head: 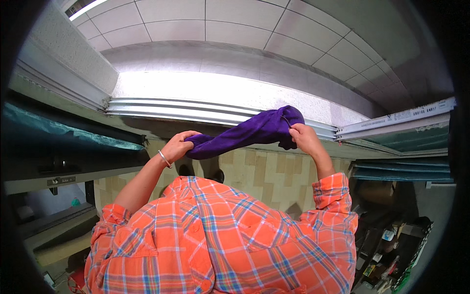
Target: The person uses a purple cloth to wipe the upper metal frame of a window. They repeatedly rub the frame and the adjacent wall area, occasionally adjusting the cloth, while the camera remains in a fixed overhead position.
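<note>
A purple cloth stretches between my two hands, bunched and slightly twisted. My left hand, with a silver bangle at the wrist, grips its narrow left end. At the wider right end, my right hand pinches the fabric near a thin dark cord or loop. The cloth's right part overlaps the white metal window track from this viewpoint; whether it touches the track cannot be told. Beyond the track lies a brightly lit sill.
A sliding window frame bearing print stands at the right, above teal curtain folds. More teal fabric hangs at the left, over a dark cabinet or appliance. Cluttered small items sit lower right. Below is a patterned floor.
</note>
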A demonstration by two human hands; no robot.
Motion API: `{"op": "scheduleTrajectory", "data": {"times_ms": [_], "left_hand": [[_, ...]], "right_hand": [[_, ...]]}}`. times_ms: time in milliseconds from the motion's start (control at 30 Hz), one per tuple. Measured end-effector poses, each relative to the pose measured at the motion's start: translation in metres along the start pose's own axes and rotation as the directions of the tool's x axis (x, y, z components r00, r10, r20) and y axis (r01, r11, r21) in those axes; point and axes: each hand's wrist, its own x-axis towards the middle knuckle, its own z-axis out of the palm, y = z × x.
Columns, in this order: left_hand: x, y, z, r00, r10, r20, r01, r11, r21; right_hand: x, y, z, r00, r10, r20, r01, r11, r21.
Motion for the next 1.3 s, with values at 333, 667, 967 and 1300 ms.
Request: {"op": "scheduleTrajectory", "data": {"times_ms": [333,667,967,1300], "left_hand": [[0.002,-0.03,-0.02,0.989,0.114,0.098,-0.097,0.981,-0.167],[-0.037,-0.053,-0.085,0.982,0.176,0.062,-0.155,0.954,-0.256],[-0.081,-0.121,-0.149,0.986,0.136,-0.099,-0.168,0.832,-0.528],[-0.13,-0.178,-0.199,0.974,0.103,-0.203,-0.208,0.767,-0.607]], "right_hand": [[0.061,-0.02,-0.008,0.712,0.543,0.445,-0.563,0.821,-0.1],[0.078,-0.083,0.039,0.499,0.469,0.729,-0.823,0.52,0.228],[0.092,-0.177,0.106,0.56,0.418,0.716,-0.768,0.585,0.259],[0.134,-0.317,0.213,0.552,0.263,0.791,-0.654,0.725,0.215]]}}
